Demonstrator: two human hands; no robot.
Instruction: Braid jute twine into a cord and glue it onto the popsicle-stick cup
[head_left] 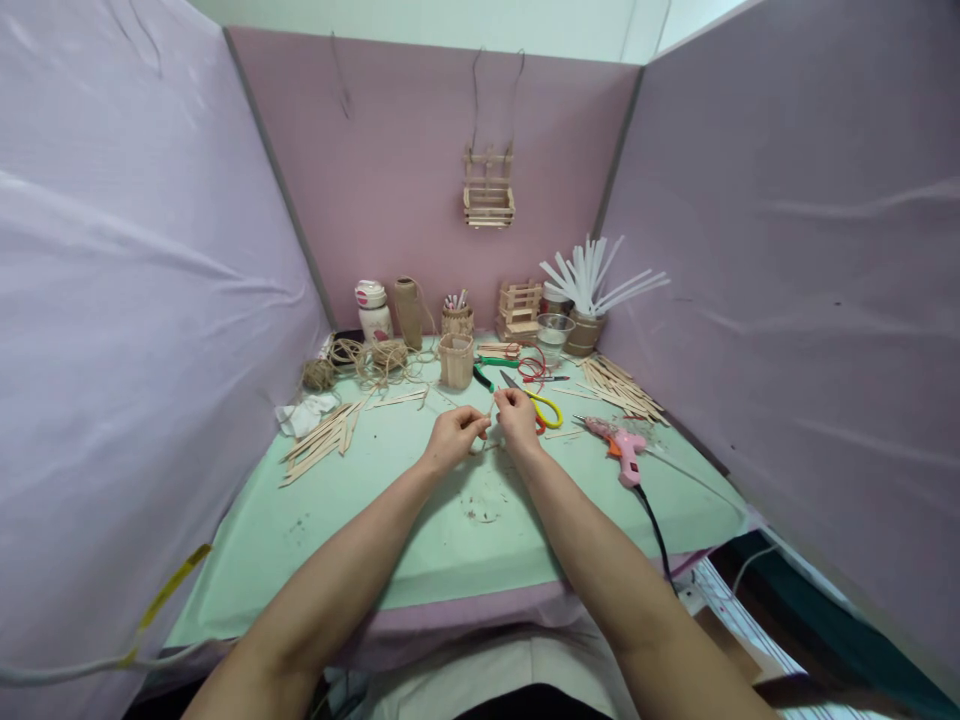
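Note:
My left hand (pixel 453 435) and my right hand (pixel 517 418) meet over the middle of the green mat (pixel 420 520). Both are closed in a pinch on a thin wooden stick (pixel 492 408) that rises between the fingertips. A short pale piece lies on the mat just under the hands. Yellow-handled scissors (pixel 546 408) lie right behind my right hand. A pink glue gun (pixel 622 447) rests to the right with its black cord running toward me.
Loose sticks are piled at the left (pixel 322 440) and at the right (pixel 619 390). Twine coils (pixel 379 357), a stick cup (pixel 456 360), a plastic cup (pixel 553 336), jars and white rods stand at the back. A stick basket (pixel 488 195) hangs on the pink wall.

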